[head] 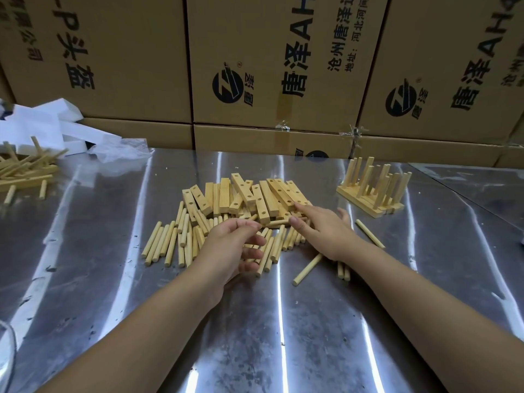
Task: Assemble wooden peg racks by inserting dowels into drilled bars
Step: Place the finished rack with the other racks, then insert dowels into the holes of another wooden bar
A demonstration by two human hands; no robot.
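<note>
L hand [235,246], fingers loosely curled, empty; R hand [326,232], fingers straight, touching approx. 15 drilled bars [243,194] beside uncounted dowels [161,245]; 3 cartons [269,66] behind marked "唐泽 AH"

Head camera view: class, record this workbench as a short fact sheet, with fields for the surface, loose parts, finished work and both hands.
Surface: shiny metal table
Drilled bars: heaped at the table's centre
Loose dowels: spread in front of the bars
Finished racks: far right, pegs upright
Left hand: loosely curled above the dowels, nothing seen in it
Right hand: fingers stretched, index fingertip at the bar heap
Backdrop: stacked cardboard boxes
</note>
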